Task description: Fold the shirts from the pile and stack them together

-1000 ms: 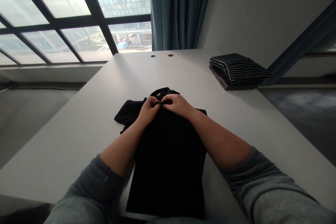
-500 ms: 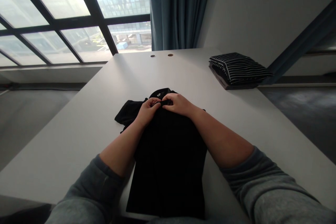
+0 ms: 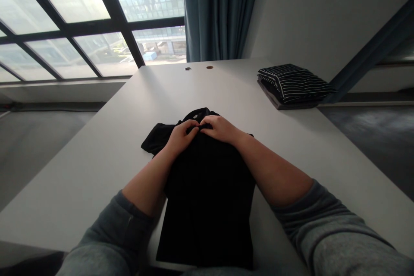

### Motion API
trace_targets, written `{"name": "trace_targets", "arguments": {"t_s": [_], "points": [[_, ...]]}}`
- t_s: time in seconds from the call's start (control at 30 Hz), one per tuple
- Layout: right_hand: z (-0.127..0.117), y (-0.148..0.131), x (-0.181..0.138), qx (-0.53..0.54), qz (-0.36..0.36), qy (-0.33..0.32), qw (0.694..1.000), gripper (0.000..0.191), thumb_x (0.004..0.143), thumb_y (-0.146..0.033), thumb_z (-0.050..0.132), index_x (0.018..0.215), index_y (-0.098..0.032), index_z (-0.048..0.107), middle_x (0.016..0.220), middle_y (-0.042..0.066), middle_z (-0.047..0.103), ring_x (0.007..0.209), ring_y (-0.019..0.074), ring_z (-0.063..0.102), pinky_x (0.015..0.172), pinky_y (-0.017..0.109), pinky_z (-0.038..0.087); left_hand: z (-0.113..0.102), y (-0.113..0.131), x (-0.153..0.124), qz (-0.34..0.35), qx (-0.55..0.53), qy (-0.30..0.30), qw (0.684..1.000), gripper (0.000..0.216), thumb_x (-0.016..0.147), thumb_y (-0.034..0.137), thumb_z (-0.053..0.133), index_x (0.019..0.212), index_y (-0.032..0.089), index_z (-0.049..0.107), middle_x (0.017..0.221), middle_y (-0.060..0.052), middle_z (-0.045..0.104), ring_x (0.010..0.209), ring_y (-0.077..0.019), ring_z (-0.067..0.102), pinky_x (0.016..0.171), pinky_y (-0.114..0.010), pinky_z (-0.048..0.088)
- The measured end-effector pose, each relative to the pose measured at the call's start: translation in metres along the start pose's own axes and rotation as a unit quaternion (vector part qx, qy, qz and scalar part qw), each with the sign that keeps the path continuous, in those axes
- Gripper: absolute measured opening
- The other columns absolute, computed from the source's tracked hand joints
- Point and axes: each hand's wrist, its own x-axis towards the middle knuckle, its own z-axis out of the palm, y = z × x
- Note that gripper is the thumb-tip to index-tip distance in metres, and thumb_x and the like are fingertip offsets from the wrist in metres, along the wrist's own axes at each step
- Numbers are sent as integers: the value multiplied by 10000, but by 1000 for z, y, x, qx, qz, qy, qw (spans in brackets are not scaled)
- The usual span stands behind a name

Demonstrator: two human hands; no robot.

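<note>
A black short-sleeved shirt (image 3: 210, 207) lies on the white table, its collar at the far end and its hem toward me. One sleeve spreads out to the left; the right one is mostly hidden by my forearm. Just below the collar, my left hand (image 3: 183, 137) pinches the front of the shirt between thumb and fingers. Close beside it, my right hand (image 3: 221, 129) pinches the same part, fingertips nearly meeting the left ones. Whether a button sits between the fingertips is too dark and small to tell.
Folded clothes, a black-and-white striped one (image 3: 296, 84) on top of a greyish one, lie at the table's (image 3: 97, 159) far right. Two round cable holes are near the back edge. Beyond stand a blue curtain (image 3: 220, 13) and a window.
My left fingers have shifted slightly and now pinch nearer the right fingertips. The right hand stays almost in place, and the shirt has barely moved.
</note>
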Motion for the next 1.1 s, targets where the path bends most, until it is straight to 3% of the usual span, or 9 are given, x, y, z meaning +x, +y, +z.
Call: {"name": "trace_targets", "arguments": {"t_s": [0.2,0.43,0.6,0.73,0.97,1.1], "points": [[1,-1,1,19,41,4,999,157,856,-197,721,999,-192,785,960,43,770,885,189,687,849,299,495,-1,1,0,11,33,3,999,169,944,298,602,1042,241,727,1023,-22,764,900,-212,683,815,-319,505],[-1,2,0,124,91,11,988,170,884,-259,665,962,-204,805,907,-2,781,846,163,691,812,268,497,2,4,0,-17,23,26,999,145,937,304,623,1011,246,734,1000,-13,762,915,-218,681,838,-319,504],[2,2,1,131,120,28,984,179,846,-229,652,924,-201,811,874,-4,777,805,156,680,781,262,494,2,9,0,-21,22,17,999,136,927,290,632,996,252,743,988,-15,765,911,-228,689,848,-330,508],[5,-1,2,97,108,41,989,171,833,-205,647,911,-189,798,835,1,756,774,153,662,778,265,492,2,9,1,-20,19,24,999,124,918,273,629,962,251,743,951,-15,756,894,-229,685,847,-333,503],[9,-5,2,60,55,60,995,150,872,-177,637,944,-177,768,952,46,746,887,171,659,873,289,491,5,1,5,-68,-92,15,993,127,912,327,620,926,224,692,892,-5,714,871,-195,638,831,-307,482],[12,-6,1,72,67,60,993,164,876,-170,621,968,-162,757,971,49,745,877,163,653,851,282,486,5,1,5,-83,-96,14,992,132,925,326,605,900,216,675,845,-2,687,822,-185,613,789,-301,468]]}}
